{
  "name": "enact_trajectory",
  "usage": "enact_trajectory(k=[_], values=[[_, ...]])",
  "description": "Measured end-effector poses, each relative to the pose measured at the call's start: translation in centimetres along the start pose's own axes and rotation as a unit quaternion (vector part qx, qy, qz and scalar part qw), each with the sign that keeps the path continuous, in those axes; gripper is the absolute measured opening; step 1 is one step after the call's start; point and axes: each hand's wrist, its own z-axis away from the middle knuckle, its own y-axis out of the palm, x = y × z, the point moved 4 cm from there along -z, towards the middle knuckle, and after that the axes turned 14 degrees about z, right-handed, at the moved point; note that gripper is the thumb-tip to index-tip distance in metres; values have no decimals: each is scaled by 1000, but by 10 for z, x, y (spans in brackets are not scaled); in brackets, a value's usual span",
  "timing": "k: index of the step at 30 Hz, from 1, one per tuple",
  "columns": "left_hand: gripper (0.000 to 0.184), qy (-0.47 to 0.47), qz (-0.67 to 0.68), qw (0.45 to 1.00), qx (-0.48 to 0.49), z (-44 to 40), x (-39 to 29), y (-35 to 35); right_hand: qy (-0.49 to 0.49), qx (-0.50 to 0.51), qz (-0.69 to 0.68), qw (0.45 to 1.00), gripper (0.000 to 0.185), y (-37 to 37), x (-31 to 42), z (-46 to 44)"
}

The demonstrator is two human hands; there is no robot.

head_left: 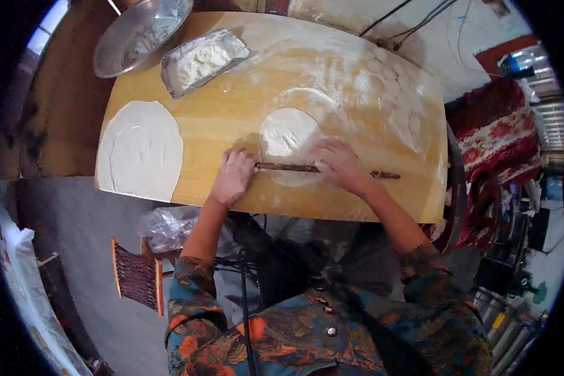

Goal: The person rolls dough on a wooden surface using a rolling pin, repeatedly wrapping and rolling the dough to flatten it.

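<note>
A thin dark rolling pin (288, 167) lies across the lower part of a round, floured dough sheet (289, 131). My left hand (237, 170) is closed around the pin's left end. Farther right along the pin, my right hand (341, 164) rests with its fingers bent over it, and the pin's tip sticks out past my wrist. Loose flour covers the middle of the dough. A larger flattened dough sheet (140, 150) is spread at the board's left end, reaching its front edge.
The wooden board (225, 119) carries an open bag of flour (203, 61) at the back left, beside a metal bowl (141, 37). Several small dough pieces (388, 75) lie at the back right. A red patterned cloth (492, 141) hangs to the right.
</note>
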Motion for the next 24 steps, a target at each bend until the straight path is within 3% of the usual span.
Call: enact_trajectory(k=[2, 3, 5, 8, 11, 14, 17, 20, 21, 23, 24], values=[[32, -26, -3, 1000, -10, 2, 20, -7, 79, -34, -4, 996, 63, -13, 12, 13], [32, -49, 1, 999, -22, 1, -9, 8, 123, -25, 1, 992, 62, -1, -1, 52], [33, -61, -28, 995, -74, -18, -1, 7, 213, -58, 29, 975, 60, 26, -19, 55], [39, -71, -90, 986, -121, -53, -15, -4, 257, -131, 84, 954, 62, 34, -19, 43], [38, -89, -169, 964, -185, -100, 13, 4, 298, -189, 121, 928, 63, 18, -52, 11], [37, -167, -69, 972, -148, -149, 39, 14, 272, -284, 21, 919, 58, 23, -88, -17], [35, -125, 83, 988, -23, -163, 18, 19, 152, -215, 131, 956, 47, 32, -76, -10], [31, -241, 64, 968, -29, -146, 13, 17, 171, -156, 73, 970, 43, 30, -51, 15], [30, -281, 67, 957, -4, -130, 12, 16, 221, -103, -40, 969, 44, 25, -40, 21], [28, -315, 78, 946, 9, -92, -7, 10, 218, -82, -67, 970, 43, 30, -11, 35], [28, -306, 87, 948, 2, -76, -22, 5, 174, -117, 17, 978, 42, 36, 7, 46]])
